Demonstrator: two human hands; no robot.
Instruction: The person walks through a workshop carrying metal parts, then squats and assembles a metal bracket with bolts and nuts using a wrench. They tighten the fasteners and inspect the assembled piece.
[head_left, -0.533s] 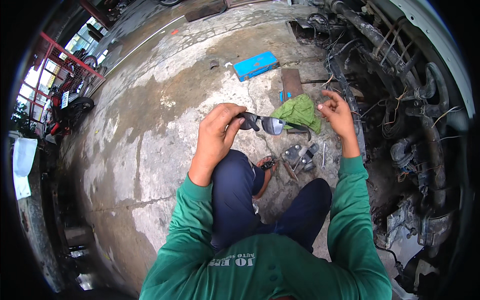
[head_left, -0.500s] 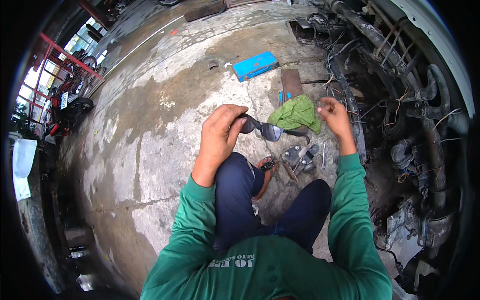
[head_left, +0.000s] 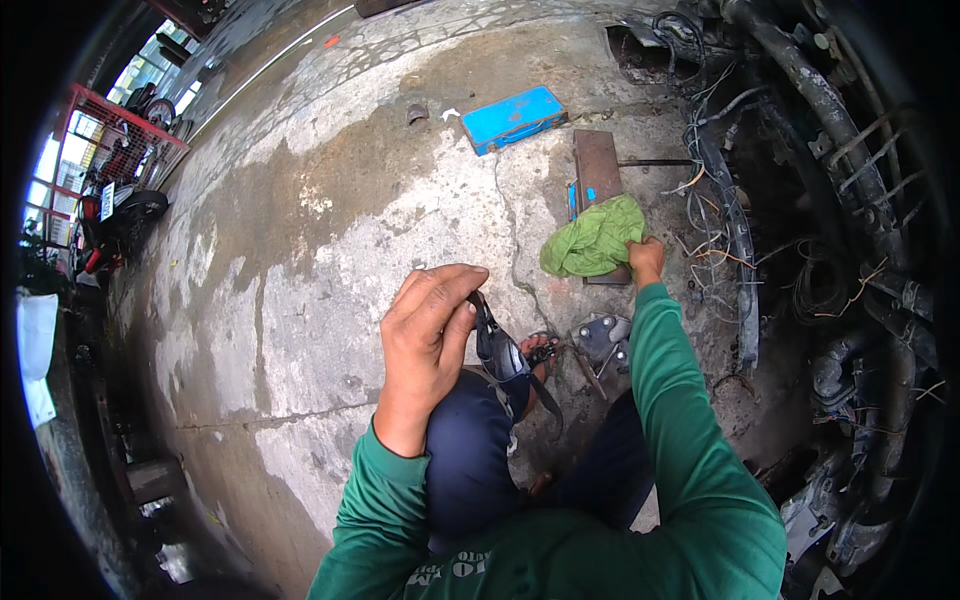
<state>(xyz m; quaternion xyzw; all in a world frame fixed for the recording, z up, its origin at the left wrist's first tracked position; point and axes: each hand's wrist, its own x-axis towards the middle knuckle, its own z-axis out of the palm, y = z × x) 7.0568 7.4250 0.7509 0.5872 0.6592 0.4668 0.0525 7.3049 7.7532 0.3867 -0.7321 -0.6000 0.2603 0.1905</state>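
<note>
A pair of dark-lensed glasses [head_left: 498, 350] hangs by its frame from the fingers of my left hand [head_left: 425, 330], above my left knee, one temple arm dangling downward. My right hand [head_left: 646, 260] reaches out and pinches the right edge of a crumpled green cloth [head_left: 595, 238]. That cloth lies draped over the near end of a rusty brown metal piece [head_left: 597, 158] with blue patches. Closer to me, partly hidden by my right sleeve, a grey bolted metal part [head_left: 601, 335] rests on the concrete.
A blue metal case [head_left: 513, 118] lies on the floor farther off. Along the right runs a stripped vehicle front with pipes and loose wires [head_left: 715, 245]. A red motorcycle [head_left: 105, 225] stands at the far left by a red mesh gate [head_left: 125, 130]. My sandalled foot [head_left: 540, 350] is near the metal part.
My right hand has moved onto the cloth and taken hold of its edge. The glasses in my left hand have swung down and tilted. The view has shifted slightly.
</note>
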